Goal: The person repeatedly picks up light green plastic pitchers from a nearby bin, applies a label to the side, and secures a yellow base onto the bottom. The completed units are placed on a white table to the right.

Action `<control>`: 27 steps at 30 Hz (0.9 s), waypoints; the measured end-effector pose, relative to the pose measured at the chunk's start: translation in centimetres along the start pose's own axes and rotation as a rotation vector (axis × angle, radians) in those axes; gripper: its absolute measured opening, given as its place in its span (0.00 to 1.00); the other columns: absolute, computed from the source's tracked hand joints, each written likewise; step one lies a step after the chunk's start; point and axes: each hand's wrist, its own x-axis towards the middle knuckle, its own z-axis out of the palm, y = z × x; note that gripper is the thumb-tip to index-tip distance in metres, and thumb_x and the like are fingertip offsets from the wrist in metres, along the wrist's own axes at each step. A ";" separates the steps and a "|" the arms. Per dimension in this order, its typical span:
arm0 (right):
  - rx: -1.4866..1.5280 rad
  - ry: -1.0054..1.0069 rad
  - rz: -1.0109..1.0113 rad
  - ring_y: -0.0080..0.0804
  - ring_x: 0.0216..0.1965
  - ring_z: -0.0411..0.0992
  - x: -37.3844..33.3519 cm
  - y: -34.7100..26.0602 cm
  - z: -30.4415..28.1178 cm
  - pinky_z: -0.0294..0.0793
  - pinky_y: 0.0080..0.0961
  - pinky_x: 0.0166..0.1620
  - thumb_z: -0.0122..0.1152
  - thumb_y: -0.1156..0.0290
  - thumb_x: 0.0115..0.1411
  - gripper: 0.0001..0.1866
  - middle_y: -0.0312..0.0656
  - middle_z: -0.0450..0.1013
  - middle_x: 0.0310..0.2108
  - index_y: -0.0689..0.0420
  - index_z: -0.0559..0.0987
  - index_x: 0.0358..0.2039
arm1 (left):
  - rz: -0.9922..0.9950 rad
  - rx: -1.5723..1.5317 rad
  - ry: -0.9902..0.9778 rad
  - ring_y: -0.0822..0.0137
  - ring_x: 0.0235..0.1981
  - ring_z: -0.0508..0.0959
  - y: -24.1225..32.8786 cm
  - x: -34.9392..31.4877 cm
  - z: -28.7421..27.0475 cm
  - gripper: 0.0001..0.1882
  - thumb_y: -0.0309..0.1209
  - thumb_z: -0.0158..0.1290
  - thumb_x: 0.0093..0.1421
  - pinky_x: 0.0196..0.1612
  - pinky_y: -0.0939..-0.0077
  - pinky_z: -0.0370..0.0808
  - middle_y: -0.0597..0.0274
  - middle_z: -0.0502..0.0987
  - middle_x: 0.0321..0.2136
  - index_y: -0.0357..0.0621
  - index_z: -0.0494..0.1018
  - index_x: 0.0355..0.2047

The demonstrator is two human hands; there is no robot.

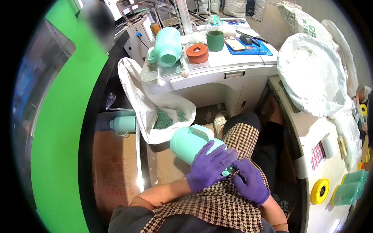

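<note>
A mint-green plastic jug with a moulded handle lies tilted across my lap. My left hand, in a purple glove, wraps over the jug's lower end and holds it. My right hand, also in a purple glove, pinches at the jug's mouth rim, where a small green part shows between the fingers. Whether it holds a separate tool is hidden by the fingers. My checked trousers lie under the jug.
An open white sack with green plastic scraps hangs left of my knees. Another mint jug lies on a brown carton. On the bench stand a third jug, an orange ring and a glass jar. Right: white bags, yellow rolls.
</note>
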 end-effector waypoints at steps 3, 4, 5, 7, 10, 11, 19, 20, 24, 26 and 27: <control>-0.075 -0.001 -0.036 0.48 0.35 0.76 0.7 2.1 1.9 0.75 0.37 0.39 0.63 0.74 0.59 0.17 0.52 0.75 0.38 0.61 0.77 0.49 | 0.023 0.029 -0.024 0.56 0.58 0.78 0.3 -0.5 0.2 0.37 0.40 0.68 0.45 0.67 0.42 0.65 0.58 0.78 0.57 0.46 0.75 0.58; -0.122 0.041 -0.015 0.47 0.32 0.75 0.4 2.4 2.5 0.75 0.36 0.37 0.65 0.71 0.61 0.14 0.50 0.75 0.34 0.60 0.78 0.47 | 0.062 0.074 -0.033 0.57 0.58 0.77 0.4 -0.9 0.7 0.38 0.41 0.68 0.45 0.68 0.42 0.65 0.59 0.77 0.58 0.47 0.74 0.59; -0.239 0.098 -0.032 0.45 0.29 0.74 0.1 2.5 2.8 0.73 0.36 0.33 0.65 0.69 0.62 0.12 0.48 0.74 0.32 0.59 0.78 0.44 | 0.100 0.121 -0.041 0.57 0.58 0.77 0.3 -1.1 1.0 0.39 0.41 0.68 0.44 0.68 0.42 0.64 0.60 0.77 0.58 0.49 0.74 0.60; -0.465 0.206 -0.071 0.43 0.23 0.71 -0.1 2.1 3.5 0.70 0.36 0.26 0.64 0.63 0.64 0.11 0.46 0.73 0.29 0.58 0.78 0.37 | 0.086 0.169 -0.057 0.60 0.58 0.77 0.1 -1.1 1.4 0.44 0.43 0.68 0.44 0.68 0.44 0.64 0.61 0.77 0.58 0.51 0.71 0.64; -0.086 -0.223 -0.036 0.36 0.24 0.75 -0.9 2.5 1.7 0.72 0.28 0.26 0.62 0.60 0.65 0.13 0.40 0.76 0.29 0.59 0.79 0.33 | -0.038 0.131 0.009 0.59 0.55 0.78 -2.1 -1.2 2.8 0.46 0.45 0.69 0.45 0.67 0.49 0.65 0.59 0.78 0.55 0.48 0.68 0.65; 0.172 -0.280 -0.124 0.35 0.27 0.77 -1.8 2.3 1.8 0.74 0.26 0.28 0.61 0.59 0.66 0.14 0.40 0.77 0.30 0.59 0.79 0.34 | -0.135 0.038 0.090 0.58 0.53 0.78 -3.9 -1.0 3.6 0.47 0.46 0.70 0.46 0.66 0.51 0.67 0.58 0.78 0.54 0.46 0.67 0.66; 0.573 0.388 -0.851 0.36 0.46 0.77 2.8 -3.3 -3.5 0.76 0.28 0.49 0.60 0.65 0.67 0.13 0.41 0.78 0.43 0.56 0.79 0.49 | -0.320 0.002 0.226 0.49 0.57 0.76 -6.9 -6.5 4.2 0.58 0.47 0.73 0.48 0.69 0.50 0.62 0.52 0.78 0.55 0.37 0.53 0.72; 0.429 0.430 -0.853 0.39 0.44 0.77 4.6 -3.5 -3.4 0.77 0.30 0.47 0.61 0.65 0.65 0.15 0.43 0.78 0.42 0.57 0.79 0.50 | -0.305 0.032 0.229 0.49 0.57 0.76 -6.7 -7.2 3.8 0.57 0.47 0.73 0.48 0.69 0.50 0.62 0.52 0.78 0.56 0.37 0.54 0.71; -0.112 0.129 -0.605 0.57 0.62 0.67 15.3 -0.7 5.7 0.67 0.44 0.64 0.72 0.75 0.53 0.43 0.57 0.66 0.62 0.63 0.63 0.69 | -0.365 -0.026 0.165 0.46 0.59 0.75 -5.7 -8.0 2.8 0.54 0.47 0.73 0.47 0.67 0.48 0.64 0.48 0.76 0.57 0.35 0.59 0.67; -0.214 0.086 -0.626 0.60 0.63 0.65 15.6 0.5 7.1 0.65 0.47 0.65 0.71 0.73 0.53 0.43 0.60 0.63 0.64 0.61 0.64 0.69 | -0.491 -0.119 0.089 0.40 0.56 0.74 -6.3 -8.1 2.0 0.50 0.44 0.75 0.46 0.62 0.48 0.68 0.43 0.75 0.54 0.36 0.64 0.64; -0.221 0.097 -0.640 0.61 0.63 0.64 15.0 1.1 6.7 0.65 0.49 0.65 0.69 0.73 0.54 0.42 0.61 0.63 0.63 0.60 0.63 0.70 | -0.474 -0.261 0.116 0.41 0.54 0.75 -6.1 -7.2 0.4 0.47 0.40 0.76 0.46 0.60 0.52 0.70 0.44 0.75 0.52 0.36 0.66 0.62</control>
